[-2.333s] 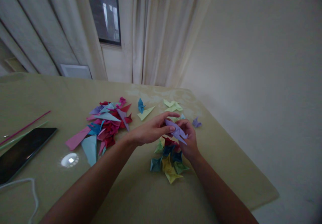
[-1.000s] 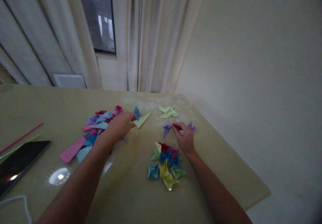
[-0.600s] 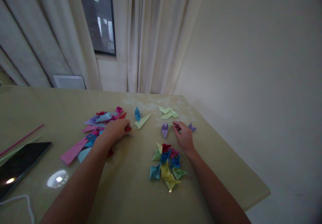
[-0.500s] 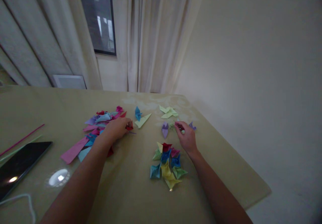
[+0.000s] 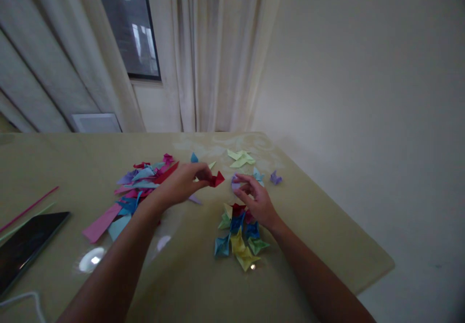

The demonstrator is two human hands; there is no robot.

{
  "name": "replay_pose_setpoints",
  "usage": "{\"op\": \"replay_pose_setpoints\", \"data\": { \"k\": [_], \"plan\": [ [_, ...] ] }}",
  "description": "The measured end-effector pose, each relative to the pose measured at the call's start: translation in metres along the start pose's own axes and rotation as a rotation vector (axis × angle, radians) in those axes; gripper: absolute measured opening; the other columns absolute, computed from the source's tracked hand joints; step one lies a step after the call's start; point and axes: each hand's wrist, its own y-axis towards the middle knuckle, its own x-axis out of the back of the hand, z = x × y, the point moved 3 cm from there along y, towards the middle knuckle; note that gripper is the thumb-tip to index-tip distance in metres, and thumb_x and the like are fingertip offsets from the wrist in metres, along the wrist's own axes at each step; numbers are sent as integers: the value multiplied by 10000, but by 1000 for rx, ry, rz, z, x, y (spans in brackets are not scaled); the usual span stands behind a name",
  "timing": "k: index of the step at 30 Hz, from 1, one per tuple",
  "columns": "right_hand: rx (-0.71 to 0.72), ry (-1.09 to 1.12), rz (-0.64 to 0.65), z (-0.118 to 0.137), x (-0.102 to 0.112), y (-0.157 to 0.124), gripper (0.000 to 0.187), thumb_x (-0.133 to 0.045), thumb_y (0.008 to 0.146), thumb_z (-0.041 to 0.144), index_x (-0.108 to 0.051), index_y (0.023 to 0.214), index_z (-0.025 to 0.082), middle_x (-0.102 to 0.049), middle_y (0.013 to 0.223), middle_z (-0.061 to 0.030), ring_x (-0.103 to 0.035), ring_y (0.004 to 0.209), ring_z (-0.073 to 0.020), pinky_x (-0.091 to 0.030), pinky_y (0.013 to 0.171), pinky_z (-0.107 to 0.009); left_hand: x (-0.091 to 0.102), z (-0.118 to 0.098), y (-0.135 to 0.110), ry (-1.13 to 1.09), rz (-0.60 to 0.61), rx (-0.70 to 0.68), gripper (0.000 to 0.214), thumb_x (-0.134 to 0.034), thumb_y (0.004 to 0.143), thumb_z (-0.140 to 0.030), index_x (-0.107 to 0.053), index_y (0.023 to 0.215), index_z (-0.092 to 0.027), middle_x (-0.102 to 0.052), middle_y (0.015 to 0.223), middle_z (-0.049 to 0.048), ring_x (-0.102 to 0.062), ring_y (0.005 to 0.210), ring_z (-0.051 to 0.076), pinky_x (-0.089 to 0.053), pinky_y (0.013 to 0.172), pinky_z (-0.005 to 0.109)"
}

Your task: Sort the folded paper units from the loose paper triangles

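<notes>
While the left hand (image 5: 183,183) pinches red paper (image 5: 218,179), likely light, crushable, best edge-held, the right hand (image 5: 258,203) has fingers apart.

It looks like a room in a home, since long cream-coloured cloth curtains (image 5: 232,47) hang at both sides of a dark-framed glass window (image 5: 127,27) beyond the far edge of a glossy yellowish table (image 5: 323,236), whose far right corner stands close to a plain pale wall (image 5: 363,95).
</notes>
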Motion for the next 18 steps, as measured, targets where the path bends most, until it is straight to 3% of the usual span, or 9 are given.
{"op": "replay_pose_setpoints", "data": {
  "k": [3,6,8,13,16,18],
  "plan": [
    [22,64,34,5,0,0,301,-767,913,417,-759,1170,259,-757,1118,-61,-708,901,-187,-570,801,-306,-24,-27,3,-2,81,-81,134,-629,917,-310,-726,936,-219,-794,932,48,-715,859,210,-526,802,316],
    [30,54,51,7,8,3,215,-783,891,435,-789,950,228,-743,924,-43,-700,853,-195,-567,786,-318,-33,-31,5,45,111,-88,119,-612,934,-279,-714,955,-222,-792,959,54,-717,891,213,-521,818,319],
    [10,54,69,5,15,6,226,-788,879,443,-775,905,219,-740,862,-34,-685,782,-184,-558,730,-309,-27,-16,4,105,107,-19,132,-635,915,-267,-695,1024,-221,-785,995,61,-717,912,220,-525,815,319],
    [-8,-14,92,-4,23,10,220,-770,890,430,-756,883,210,-733,783,-13,-657,693,-160,-527,656,-279,4,50,-12,444,166,271,243,-664,812,-141,-712,1039,-214,-766,1124,88,-709,1050,260,-520,903,349],
    [8,-83,118,-4,16,7,252,-758,911,440,-782,1028,218,-765,906,-38,-686,758,-168,-553,696,-286,9,73,-18,590,212,355,399,-705,732,-97,-734,1108,-227,-754,1192,104,-693,1126,302,-511,941,385],
    [68,-121,207,1,9,4,316,-736,936,447,-774,1174,241,-767,1079,-69,-709,887,-188,-571,759,-301,5,78,-19,629,256,371,431,-718,700,-83,-745,1106,-226,-759,1182,107,-697,1115,307,-514,919,378]
  ]
}}
